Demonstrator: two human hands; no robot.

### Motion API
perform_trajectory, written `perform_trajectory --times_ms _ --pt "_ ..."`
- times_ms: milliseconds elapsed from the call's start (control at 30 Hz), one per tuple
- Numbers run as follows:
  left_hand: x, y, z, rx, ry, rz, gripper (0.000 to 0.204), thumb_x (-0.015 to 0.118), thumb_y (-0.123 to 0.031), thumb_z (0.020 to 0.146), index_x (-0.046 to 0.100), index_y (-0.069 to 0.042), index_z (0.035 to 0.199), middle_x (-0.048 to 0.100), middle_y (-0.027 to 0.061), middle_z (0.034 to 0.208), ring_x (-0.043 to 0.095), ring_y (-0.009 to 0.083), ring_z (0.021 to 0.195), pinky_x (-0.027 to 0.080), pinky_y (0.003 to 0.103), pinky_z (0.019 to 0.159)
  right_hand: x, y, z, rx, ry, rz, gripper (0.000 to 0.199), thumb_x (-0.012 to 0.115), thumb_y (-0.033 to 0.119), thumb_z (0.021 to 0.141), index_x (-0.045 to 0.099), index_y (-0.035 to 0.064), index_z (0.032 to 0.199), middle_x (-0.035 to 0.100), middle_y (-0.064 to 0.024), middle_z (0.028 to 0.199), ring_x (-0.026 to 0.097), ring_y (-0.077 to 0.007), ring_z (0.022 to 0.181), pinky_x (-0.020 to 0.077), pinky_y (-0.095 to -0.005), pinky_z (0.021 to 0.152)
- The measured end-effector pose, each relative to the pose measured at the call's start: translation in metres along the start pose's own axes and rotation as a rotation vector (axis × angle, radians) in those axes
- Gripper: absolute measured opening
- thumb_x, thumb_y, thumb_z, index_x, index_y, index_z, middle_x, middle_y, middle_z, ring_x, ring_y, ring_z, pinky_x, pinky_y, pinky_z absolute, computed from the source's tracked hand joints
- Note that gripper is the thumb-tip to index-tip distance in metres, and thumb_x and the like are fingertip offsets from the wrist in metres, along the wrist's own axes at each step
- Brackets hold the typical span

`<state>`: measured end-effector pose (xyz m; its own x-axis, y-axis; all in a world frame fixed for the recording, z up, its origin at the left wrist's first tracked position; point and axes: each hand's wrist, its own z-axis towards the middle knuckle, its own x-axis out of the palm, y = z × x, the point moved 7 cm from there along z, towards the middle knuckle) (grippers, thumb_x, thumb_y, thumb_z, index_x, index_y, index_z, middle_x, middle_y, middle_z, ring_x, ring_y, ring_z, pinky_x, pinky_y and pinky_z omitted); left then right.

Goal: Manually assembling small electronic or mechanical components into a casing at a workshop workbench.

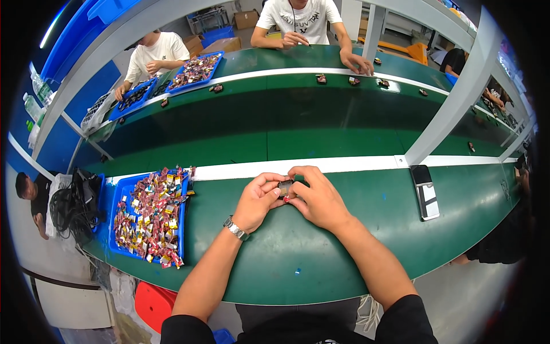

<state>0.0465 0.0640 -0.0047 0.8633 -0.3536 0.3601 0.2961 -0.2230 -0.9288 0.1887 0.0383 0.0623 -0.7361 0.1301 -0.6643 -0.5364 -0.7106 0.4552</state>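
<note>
Holding: left hand [259,202] and right hand [317,198] pinch one small dark part [285,186] together, above the green table [321,258].
Left side: blue tray [118,198] full of colourful small parts.
Right side: phone [425,192] lying flat.

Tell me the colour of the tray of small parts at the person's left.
Blue tray, seen in the head view, beside the left hand.
</note>
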Motion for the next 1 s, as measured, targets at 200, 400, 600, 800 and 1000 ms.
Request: perform_trajectory --times_ms 200,400,600,800,1000 --pt "0.000 -0.002 0.001 0.012 0.006 0.020 0.027 0.050 -0.002 0.101 0.050 -0.003 0.128 0.063 0.0134 0.128 0.063 0.0211 0.115 0.054 0.040 0.099 0.002 0.000 0.002 0.005 -0.007 -0.001 0.020 0.078 0.005 0.075 0.063 0.0080 0.088 0.057 -0.0075 0.118 0.056 -0.0282 0.111 0.0504 -0.0412 0.090" --pt "0.002 -0.001 0.002 0.032 0.022 -0.031 0.027 0.051 -0.002 0.100 0.050 -0.003 0.127 0.059 0.0154 0.133 0.062 0.0229 0.118 0.053 0.043 0.101 0.000 -0.004 0.000 0.041 -0.056 0.028 0.013 0.077 0.007 0.075 0.069 0.0090 0.086 0.058 -0.0061 0.117 0.056 -0.0269 0.111 0.0504 -0.0405 0.091" --pt "0.002 -0.003 0.001 0.030 0.106 -0.060 0.035 0.059 0.001 0.093 0.051 -0.001 0.127 0.057 0.0151 0.135 0.061 0.0230 0.119 0.053 0.043 0.101 -0.001 -0.005 -0.002 0.044 -0.089 0.068 0.013 0.076 0.005 0.074 0.070 0.0079 0.086 0.061 -0.0063 0.116 0.058 -0.0282 0.111 0.0517 -0.0395 0.090" --pt "0.006 -0.004 -0.001 0.032 0.170 -0.047 0.038 0.061 0.002 0.093 0.051 0.000 0.129 0.057 0.0164 0.134 0.061 0.0210 0.120 0.053 0.034 0.100 -0.001 -0.002 -0.001 0.025 -0.102 0.076 0.011 0.074 0.004 0.074 0.068 0.0050 0.083 0.062 -0.0086 0.115 0.059 -0.0293 0.109 0.0516 -0.0398 0.090" --pt "0.002 0.001 0.000 -0.004 0.166 0.028 0.025 0.057 -0.004 0.098 0.052 -0.003 0.123 0.056 0.0186 0.138 0.061 0.0210 0.120 0.053 0.036 0.100 -0.002 0.005 -0.002 -0.056 -0.037 0.167 0.015 0.074 0.004 0.075 0.070 0.0051 0.090 0.061 -0.0102 0.117 0.057 -0.0310 0.113 0.0510 -0.0402 0.091"
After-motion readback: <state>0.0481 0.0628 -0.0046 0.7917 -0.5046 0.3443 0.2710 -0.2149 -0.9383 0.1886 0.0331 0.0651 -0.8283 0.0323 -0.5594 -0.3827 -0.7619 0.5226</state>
